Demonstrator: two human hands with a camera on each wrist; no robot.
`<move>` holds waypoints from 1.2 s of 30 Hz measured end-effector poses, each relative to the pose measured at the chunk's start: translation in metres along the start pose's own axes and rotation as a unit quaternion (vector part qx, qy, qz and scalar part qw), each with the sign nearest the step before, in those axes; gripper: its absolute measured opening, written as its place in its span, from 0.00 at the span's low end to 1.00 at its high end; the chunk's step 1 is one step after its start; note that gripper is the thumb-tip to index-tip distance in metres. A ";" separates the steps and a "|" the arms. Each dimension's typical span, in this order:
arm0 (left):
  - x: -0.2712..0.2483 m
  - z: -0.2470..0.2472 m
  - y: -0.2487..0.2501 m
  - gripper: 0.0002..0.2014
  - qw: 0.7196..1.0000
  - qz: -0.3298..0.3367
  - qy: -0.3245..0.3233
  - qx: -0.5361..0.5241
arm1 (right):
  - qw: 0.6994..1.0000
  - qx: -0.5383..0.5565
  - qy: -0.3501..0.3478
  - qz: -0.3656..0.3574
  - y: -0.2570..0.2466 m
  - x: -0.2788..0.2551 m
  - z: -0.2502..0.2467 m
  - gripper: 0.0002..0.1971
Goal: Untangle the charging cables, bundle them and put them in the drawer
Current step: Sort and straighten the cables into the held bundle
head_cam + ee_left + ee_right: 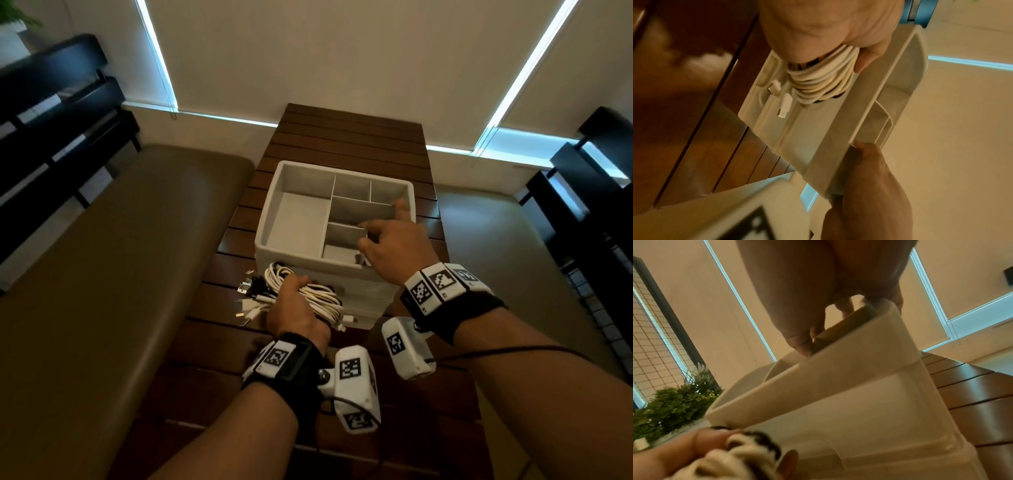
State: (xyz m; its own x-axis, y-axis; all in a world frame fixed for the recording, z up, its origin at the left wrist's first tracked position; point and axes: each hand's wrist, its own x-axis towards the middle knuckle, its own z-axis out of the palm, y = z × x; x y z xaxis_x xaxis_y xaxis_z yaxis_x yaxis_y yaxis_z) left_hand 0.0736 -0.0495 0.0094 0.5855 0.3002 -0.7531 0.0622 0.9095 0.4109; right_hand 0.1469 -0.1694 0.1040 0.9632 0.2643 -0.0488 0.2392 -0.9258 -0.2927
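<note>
A coil of white and black charging cables (320,303) hangs in front of the white drawer unit (363,294), low over the wooden table. My left hand (294,308) grips the coil around its middle, and loose plug ends (246,298) stick out to the left. In the left wrist view the cable loops (818,81) bulge under my left hand (828,24), with white plugs (784,104) against the drawer fronts. My right hand (387,246) grips the near right corner of the unit's divided top tray (270,212); its fingers (844,306) reach inside over the rim (838,366).
The unit stands mid-table on dark wooden slats (342,137). A brown padded bench (120,257) runs along the left, another seat sits right. Black chair frames (51,102) stand at both sides. A green plant (678,402) is off to the left.
</note>
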 end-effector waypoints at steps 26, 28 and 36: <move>-0.007 -0.014 -0.015 0.05 0.997 0.075 -0.002 -0.035 | 0.998 0.042 -0.014 0.040 -0.007 -0.024 0.000 0.12; -0.010 -0.016 -0.016 0.04 0.997 0.074 -0.004 -0.036 | 0.998 0.046 -0.013 0.038 -0.007 -0.024 0.000 0.12; -0.013 -0.045 -0.034 0.07 0.999 0.031 0.020 -0.014 | 0.998 0.052 0.001 0.042 -0.006 -0.020 0.002 0.11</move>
State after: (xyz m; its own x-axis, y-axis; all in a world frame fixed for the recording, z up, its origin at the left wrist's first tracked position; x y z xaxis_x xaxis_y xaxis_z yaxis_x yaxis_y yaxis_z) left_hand 0.0274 -0.0716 -0.0177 0.5554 0.3659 -0.7468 0.0049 0.8965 0.4430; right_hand 0.1263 -0.1682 0.1053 0.9795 0.1866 -0.0758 0.1440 -0.9118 -0.3845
